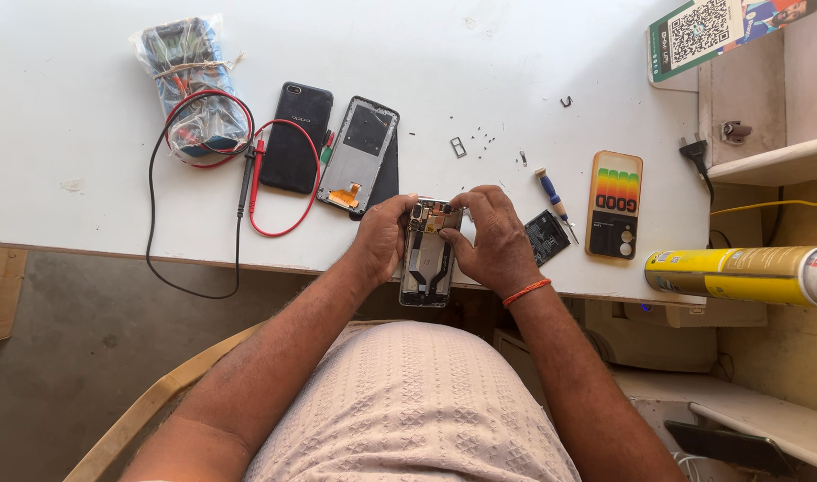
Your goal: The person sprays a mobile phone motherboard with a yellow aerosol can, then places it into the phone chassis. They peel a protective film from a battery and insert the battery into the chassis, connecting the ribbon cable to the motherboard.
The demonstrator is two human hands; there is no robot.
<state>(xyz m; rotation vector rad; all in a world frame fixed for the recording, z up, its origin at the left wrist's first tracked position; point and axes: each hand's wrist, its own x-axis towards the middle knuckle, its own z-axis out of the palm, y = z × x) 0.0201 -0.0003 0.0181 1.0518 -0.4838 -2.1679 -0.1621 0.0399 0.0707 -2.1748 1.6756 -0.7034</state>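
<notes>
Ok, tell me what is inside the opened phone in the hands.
Inside the opened phone: a circuit board at the top and dark flat cables running down. The right hand and left hand cover its upper edges.

1. The right hand [496,239] covers the top right corner of the opened phone [428,259], so whatever its fingers [469,202] are pinching is hidden.
2. The specks on the table [516,71] just past the fingertips, probably tiny screws [485,143], are too small to tell.
3. The yellow spray can [739,275], far right of the fingers, is cut off by the edge.
4. The multimeter [191,87], far left, is blurry inside its plastic bag.
</notes>
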